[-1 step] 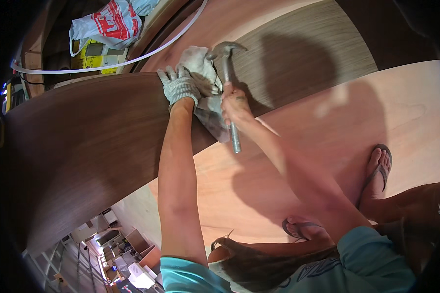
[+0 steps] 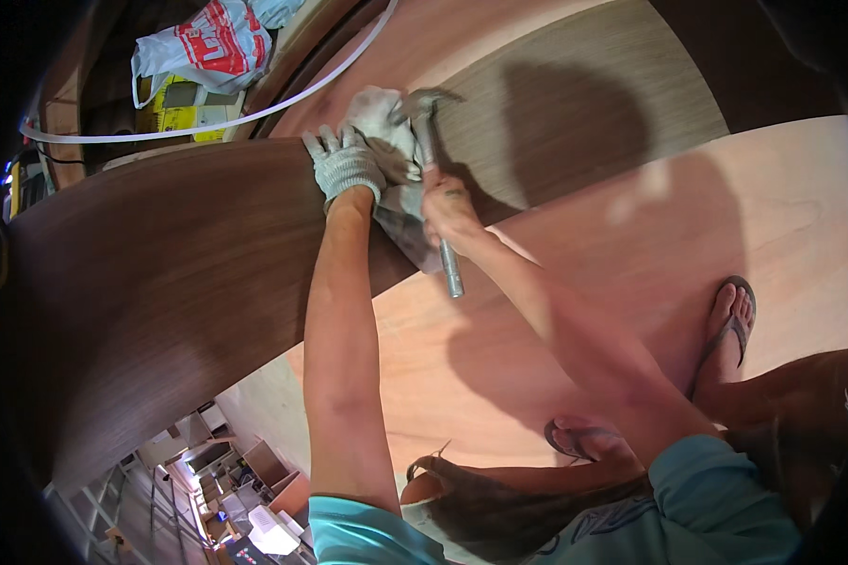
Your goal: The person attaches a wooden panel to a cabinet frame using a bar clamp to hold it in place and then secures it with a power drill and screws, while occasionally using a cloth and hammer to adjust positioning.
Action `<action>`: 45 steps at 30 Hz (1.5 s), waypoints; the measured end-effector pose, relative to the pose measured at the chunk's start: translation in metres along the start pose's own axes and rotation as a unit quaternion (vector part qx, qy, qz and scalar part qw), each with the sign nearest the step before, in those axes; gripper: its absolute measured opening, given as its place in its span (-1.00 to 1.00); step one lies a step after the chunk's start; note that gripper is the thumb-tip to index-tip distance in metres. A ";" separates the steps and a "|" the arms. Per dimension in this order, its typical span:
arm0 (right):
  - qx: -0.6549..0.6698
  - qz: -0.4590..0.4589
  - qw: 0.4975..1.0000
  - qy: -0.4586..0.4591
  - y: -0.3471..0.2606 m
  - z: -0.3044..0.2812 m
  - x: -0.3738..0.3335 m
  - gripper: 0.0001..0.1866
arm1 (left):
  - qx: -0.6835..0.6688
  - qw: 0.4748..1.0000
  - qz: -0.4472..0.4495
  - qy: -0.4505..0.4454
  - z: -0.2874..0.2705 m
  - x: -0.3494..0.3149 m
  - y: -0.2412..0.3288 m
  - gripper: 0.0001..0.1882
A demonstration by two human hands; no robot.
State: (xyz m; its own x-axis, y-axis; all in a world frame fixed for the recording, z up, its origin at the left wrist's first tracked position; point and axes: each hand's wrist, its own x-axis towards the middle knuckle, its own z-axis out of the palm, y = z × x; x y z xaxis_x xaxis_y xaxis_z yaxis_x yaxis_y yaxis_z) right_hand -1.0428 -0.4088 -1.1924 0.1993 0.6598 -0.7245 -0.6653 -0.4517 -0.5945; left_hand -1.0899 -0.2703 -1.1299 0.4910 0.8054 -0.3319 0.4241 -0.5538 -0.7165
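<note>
My left hand [image 2: 346, 169], in a grey-white knit glove, lies with its fingers apart on the edge of a dark wood-grain board [image 2: 188, 254]. My right hand [image 2: 450, 204] is bare and closed round the handle of a metal claw hammer [image 2: 426, 137]. The hammer's head is just over or against a crumpled whitish cloth [image 2: 379, 118], beside my left hand. I cannot tell whether the head touches it. Part of the cloth hangs down between my hands, over the board's near edge.
Pale plywood [image 2: 405, 377] spreads beneath my arms, with my sandalled feet [image 2: 730, 320] on it. A brownish sheet [image 2: 575, 104] lies past the hammer. At the far left are a plastic bag [image 2: 217, 42] and a curving white strip [image 2: 245, 121]. Cluttered shelving shows at the lower left.
The hammer's head has shifted a little to the left and down, toward the cloth, with my right hand. My left hand has stayed nearly in place.
</note>
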 end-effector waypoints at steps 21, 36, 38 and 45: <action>-0.051 -0.052 0.997 0.025 0.007 0.011 -0.010 -0.29 | -0.025 0.997 -0.007 0.072 0.024 -0.008 -0.008 -0.30; -0.123 -0.061 0.990 -0.025 0.035 -0.012 -0.032 -0.29 | -0.020 1.000 -0.006 0.020 0.002 -0.013 -0.010 -0.19; -0.171 -0.071 0.982 -0.037 0.040 0.000 -0.022 -0.27 | -0.015 1.000 -0.005 0.019 0.005 -0.013 -0.014 -0.21; -0.192 -0.140 0.971 0.014 -0.028 0.002 0.049 -0.22 | -0.022 0.997 0.019 0.068 0.015 -0.001 0.004 -0.27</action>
State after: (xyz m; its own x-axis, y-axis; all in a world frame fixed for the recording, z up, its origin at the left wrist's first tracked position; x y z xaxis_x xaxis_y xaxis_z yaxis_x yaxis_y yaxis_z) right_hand -1.0155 -0.3626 -1.2106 0.3571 0.7751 -0.5212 -0.2650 -0.4511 -0.8523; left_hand -1.0999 -0.2700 -1.1415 0.6041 0.7496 -0.2704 0.4342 -0.5941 -0.6771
